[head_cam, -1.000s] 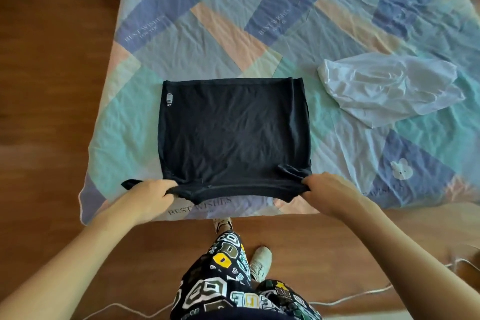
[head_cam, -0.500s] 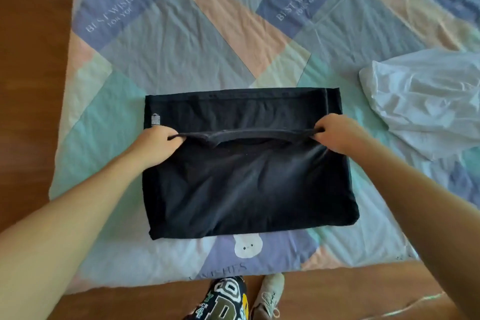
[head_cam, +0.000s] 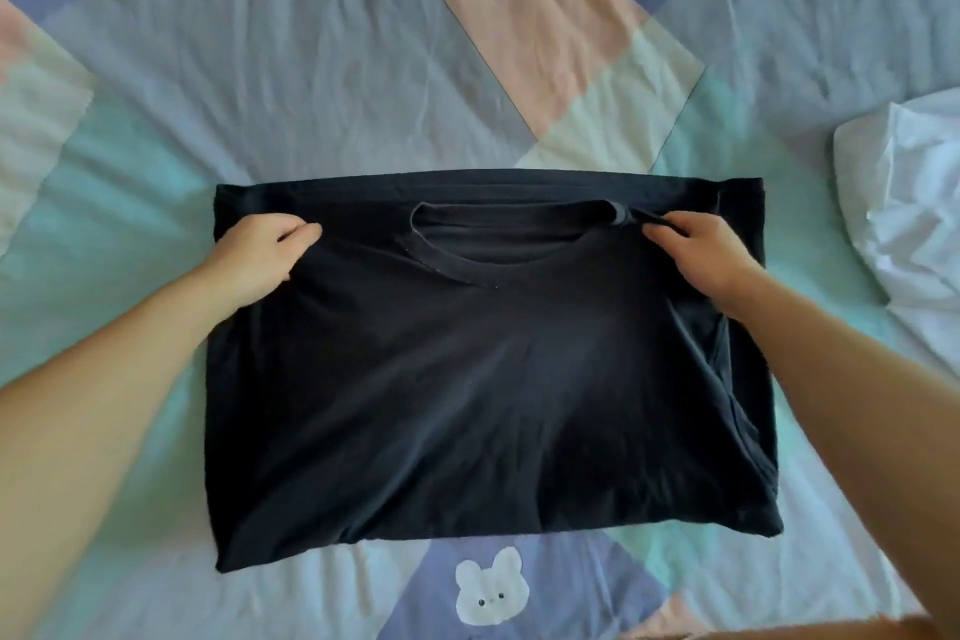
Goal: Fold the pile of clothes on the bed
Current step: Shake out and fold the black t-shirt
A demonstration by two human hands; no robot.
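Note:
A dark navy T-shirt (head_cam: 493, 379) lies on the patchwork bedsheet (head_cam: 311, 68), folded in half into a wide rectangle with its collar (head_cam: 467, 244) near the far edge. My left hand (head_cam: 260, 255) grips the shirt's shoulder at the far left. At the far right shoulder, my right hand (head_cam: 701, 250) pinches the cloth beside the collar. A crumpled white garment (head_cam: 904, 203) lies at the right edge of the view, apart from the shirt.
The sheet has pastel blue, pink and green patches and a white bunny print (head_cam: 491, 592) just below the shirt. A strip of wooden floor (head_cam: 831, 631) shows at the bottom right, marking the near edge of the bed.
Both hands carried the shirt's near edge with the collar away from me over the rest of the shirt, folding it in half. The camera has moved closer over the bed.

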